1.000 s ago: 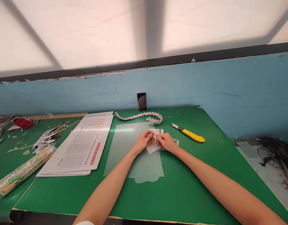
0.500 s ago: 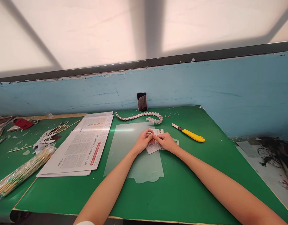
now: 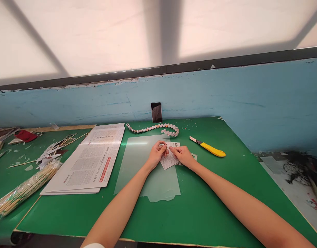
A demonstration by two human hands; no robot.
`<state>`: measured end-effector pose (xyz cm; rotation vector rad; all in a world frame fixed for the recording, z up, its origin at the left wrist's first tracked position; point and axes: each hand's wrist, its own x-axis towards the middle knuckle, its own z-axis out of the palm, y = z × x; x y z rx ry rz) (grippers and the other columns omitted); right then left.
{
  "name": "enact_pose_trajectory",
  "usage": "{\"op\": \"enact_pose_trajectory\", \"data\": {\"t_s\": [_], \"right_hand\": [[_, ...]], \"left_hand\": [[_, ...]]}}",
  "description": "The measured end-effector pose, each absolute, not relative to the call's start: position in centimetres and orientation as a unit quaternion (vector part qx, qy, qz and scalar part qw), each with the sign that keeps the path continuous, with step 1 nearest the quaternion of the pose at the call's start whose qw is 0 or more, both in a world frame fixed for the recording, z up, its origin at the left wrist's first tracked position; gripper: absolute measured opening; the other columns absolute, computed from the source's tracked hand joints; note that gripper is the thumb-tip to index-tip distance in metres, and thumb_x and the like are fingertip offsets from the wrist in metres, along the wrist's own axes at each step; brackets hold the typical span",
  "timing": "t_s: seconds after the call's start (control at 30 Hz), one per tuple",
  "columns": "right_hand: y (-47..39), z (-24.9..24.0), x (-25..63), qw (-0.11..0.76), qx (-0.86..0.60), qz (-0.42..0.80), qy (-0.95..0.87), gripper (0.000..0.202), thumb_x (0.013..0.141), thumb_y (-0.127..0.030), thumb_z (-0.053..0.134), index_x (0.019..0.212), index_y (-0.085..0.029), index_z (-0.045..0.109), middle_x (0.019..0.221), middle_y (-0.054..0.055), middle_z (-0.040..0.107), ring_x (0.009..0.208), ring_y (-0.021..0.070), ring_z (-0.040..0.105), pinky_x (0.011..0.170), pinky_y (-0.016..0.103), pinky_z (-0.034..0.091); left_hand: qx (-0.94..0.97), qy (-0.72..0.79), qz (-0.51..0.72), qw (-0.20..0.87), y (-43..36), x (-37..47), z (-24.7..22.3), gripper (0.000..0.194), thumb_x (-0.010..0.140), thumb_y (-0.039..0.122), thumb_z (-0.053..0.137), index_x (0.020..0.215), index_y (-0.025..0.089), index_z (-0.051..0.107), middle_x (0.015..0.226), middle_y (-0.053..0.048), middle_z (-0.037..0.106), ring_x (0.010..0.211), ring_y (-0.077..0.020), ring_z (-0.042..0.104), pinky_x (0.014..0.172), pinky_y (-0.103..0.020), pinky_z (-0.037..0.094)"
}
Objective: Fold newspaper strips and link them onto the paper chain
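My left hand and my right hand are side by side over the right part of a translucent sheet. The left fingers are curled in a pinch; what they hold, if anything, is too small to name. Between the hands lies a piece of printed newspaper, and the right hand's closed fingertips rest at its upper edge. Whether they grip it cannot be made out. Behind the hands a folded-paper zigzag chain curves across the green table.
A yellow cutter lies to the right, its blade out. Newspapers are stacked at the left, beside bagged sticks and paper scraps. A phone leans on the blue wall.
My hands have parted slightly; their fingertips met before and now show a small gap with more of the newspaper piece visible.
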<state>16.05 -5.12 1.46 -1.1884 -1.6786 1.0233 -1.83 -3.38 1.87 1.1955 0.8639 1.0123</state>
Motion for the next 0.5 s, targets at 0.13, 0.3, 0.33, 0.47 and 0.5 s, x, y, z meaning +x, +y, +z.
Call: {"op": "enact_pose_trajectory", "data": {"t_s": [0.13,0.3,0.33,0.47,0.5], "right_hand": [[-4.9,1.3,16.0,0.458,-0.489,0.351,-0.654,0.043,0.094,-0.057,0.059,0.070,-0.021,0.060,0.067,0.000,0.055,0.063,0.0164,0.048,0.061,0.028,0.039],[-4.7,1.2,16.2,0.466,-0.465,0.379,-0.650,0.032,0.089,-0.053,0.068,0.091,-0.021,0.072,0.090,0.005,0.068,0.078,0.0194,0.058,0.075,0.032,0.047],[-4.7,1.2,16.2,0.463,-0.456,0.390,-0.653,0.031,0.089,-0.052,0.068,0.092,-0.021,0.073,0.091,0.006,0.069,0.080,0.0200,0.060,0.076,0.033,0.048],[-4.8,1.3,16.2,0.464,-0.441,0.421,-0.643,0.029,0.087,-0.049,0.071,0.093,-0.021,0.073,0.091,0.006,0.072,0.083,0.0210,0.063,0.077,0.034,0.050],[-4.8,1.3,16.2,0.466,-0.440,0.427,-0.637,0.029,0.087,-0.049,0.071,0.094,-0.020,0.073,0.092,0.006,0.073,0.083,0.0211,0.064,0.077,0.034,0.050]], "left_hand": [[0.542,0.372,0.437,0.613,-3.5,-1.8,1.4,0.046,0.088,0.057,0.068,0.110,0.023,0.046,0.064,0.005,0.060,0.055,-0.0117,0.050,0.058,-0.025,0.039],[0.573,0.373,0.417,0.599,-3.7,-1.6,0.9,0.044,0.092,0.056,0.062,0.114,0.023,0.044,0.062,0.006,0.057,0.057,-0.0128,0.050,0.059,-0.025,0.038],[0.575,0.374,0.416,0.596,-3.8,-1.6,0.9,0.043,0.093,0.057,0.060,0.114,0.023,0.045,0.061,0.006,0.055,0.057,-0.0130,0.050,0.059,-0.025,0.037],[0.587,0.374,0.413,0.587,-4.3,-1.7,1.3,0.043,0.095,0.058,0.055,0.119,0.023,0.047,0.064,0.005,0.054,0.061,-0.0145,0.052,0.062,-0.026,0.039],[0.591,0.367,0.412,0.588,-4.4,-1.8,1.3,0.043,0.095,0.056,0.057,0.121,0.024,0.046,0.067,0.005,0.055,0.064,-0.0145,0.053,0.064,-0.026,0.040]]}}
